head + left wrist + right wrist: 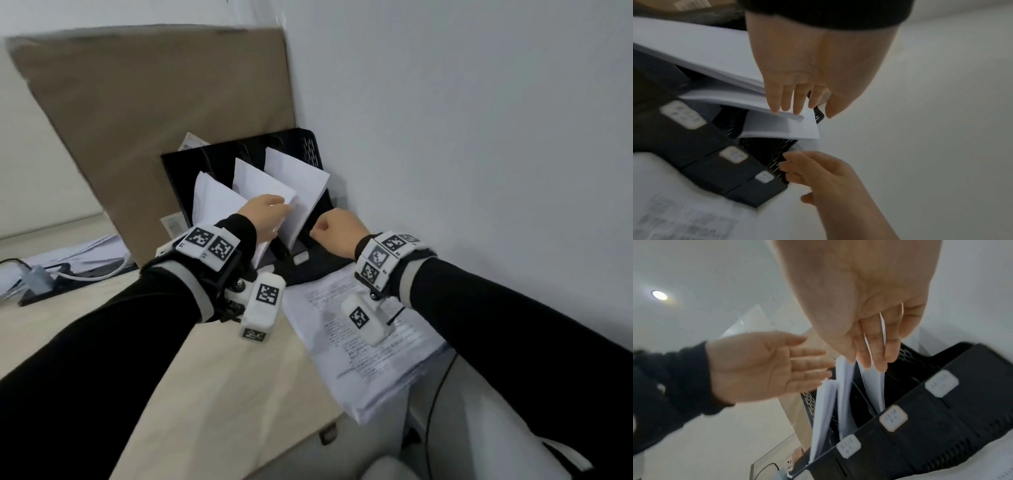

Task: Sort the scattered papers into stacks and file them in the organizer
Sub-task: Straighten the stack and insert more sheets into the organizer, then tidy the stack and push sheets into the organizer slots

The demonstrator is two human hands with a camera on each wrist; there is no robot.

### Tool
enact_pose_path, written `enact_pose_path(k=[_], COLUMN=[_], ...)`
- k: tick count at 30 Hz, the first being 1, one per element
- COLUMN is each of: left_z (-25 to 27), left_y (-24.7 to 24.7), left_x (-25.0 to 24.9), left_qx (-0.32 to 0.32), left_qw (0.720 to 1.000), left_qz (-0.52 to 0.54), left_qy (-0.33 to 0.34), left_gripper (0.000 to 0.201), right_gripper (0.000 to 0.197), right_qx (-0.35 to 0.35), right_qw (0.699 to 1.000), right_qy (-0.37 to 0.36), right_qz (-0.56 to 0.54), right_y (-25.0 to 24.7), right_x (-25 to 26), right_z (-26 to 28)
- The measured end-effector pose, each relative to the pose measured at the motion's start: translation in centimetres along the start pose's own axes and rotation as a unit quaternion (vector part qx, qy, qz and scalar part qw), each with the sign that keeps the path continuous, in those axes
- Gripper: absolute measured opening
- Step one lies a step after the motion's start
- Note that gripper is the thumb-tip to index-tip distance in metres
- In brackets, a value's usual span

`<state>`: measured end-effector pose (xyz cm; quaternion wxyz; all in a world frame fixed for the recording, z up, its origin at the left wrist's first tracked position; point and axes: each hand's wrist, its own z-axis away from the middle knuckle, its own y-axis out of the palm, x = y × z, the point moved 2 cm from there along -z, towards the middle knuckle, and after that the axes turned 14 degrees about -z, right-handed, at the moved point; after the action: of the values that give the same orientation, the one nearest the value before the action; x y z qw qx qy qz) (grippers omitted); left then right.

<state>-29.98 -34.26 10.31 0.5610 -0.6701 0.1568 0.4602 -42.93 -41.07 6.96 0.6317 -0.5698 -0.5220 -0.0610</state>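
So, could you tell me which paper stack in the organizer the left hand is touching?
The middle stack: the left hand rests on its edge, while the stacks on either side stand untouched by it.

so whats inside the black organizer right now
Three white paper stacks stand in the black organizer's slots. The left hand and right hand cover their lower parts; the slot bottoms are hidden.
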Motion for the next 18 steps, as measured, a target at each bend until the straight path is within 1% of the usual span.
enact_pose_path(k=[2,3,4,7,9,11,12,13,15,17,18], left_z=[2.9,4.1,5.3,8.8,10.7,12.3,13.0,13.7,14.7,15.4,15.6], left_y=[0.1,0.5,1.2,3.9,5.7,7.3,8.0,8.7,9.9,10.5,10.7], left_x=[1.3,2.3,3.4,6.9,8.3,9.1,9.4,9.5,9.6,9.7,9.7], left_qx=[-0.023,-0.026,-0.024,0.007,0.018,0.021,0.026,0.028,0.037,0.038,0.035], left_qw=[1.000,0.999,0.998,0.991,0.986,0.984,0.982,0.981,0.977,0.973,0.972], left_qz=[-0.007,-0.015,-0.025,-0.058,-0.085,-0.076,-0.055,-0.029,0.016,0.045,0.058], left_qy=[-0.015,-0.027,-0.051,-0.119,-0.139,-0.162,-0.179,-0.190,-0.211,-0.224,-0.226], left_gripper=[0.018,0.012,0.010,0.024,0.026,0.040,0.045,0.046,0.042,0.038,0.037], right_gripper=[0.028,0.027,0.026,0.024,0.023,0.026,0.029,0.036,0.058,0.086,0.091], right_qx=[-0.017,-0.025,-0.031,-0.022,0.011,0.051,0.073,0.097,0.153,0.202,0.214], right_qw=[1.000,0.999,0.999,0.999,0.998,0.997,0.996,0.994,0.987,0.971,0.959], right_qy=[-0.002,0.001,0.008,0.038,0.055,0.057,0.052,0.045,0.035,0.025,0.013], right_qz=[-0.017,-0.025,-0.030,-0.022,0.000,0.009,0.009,0.014,0.042,0.128,0.186], right_y=[-1.3,-1.7,-2.0,-2.2,-1.7,-0.9,-0.3,0.2,1.2,2.1,2.5], right_x=[0.1,-0.1,-0.6,-2.8,-4.4,-6.0,-6.5,-7.1,-7.9,-8.7,-9.2], right_z=[3.0,4.5,6.1,10.7,13.5,15.8,16.9,18.0,19.8,21.2,21.6])
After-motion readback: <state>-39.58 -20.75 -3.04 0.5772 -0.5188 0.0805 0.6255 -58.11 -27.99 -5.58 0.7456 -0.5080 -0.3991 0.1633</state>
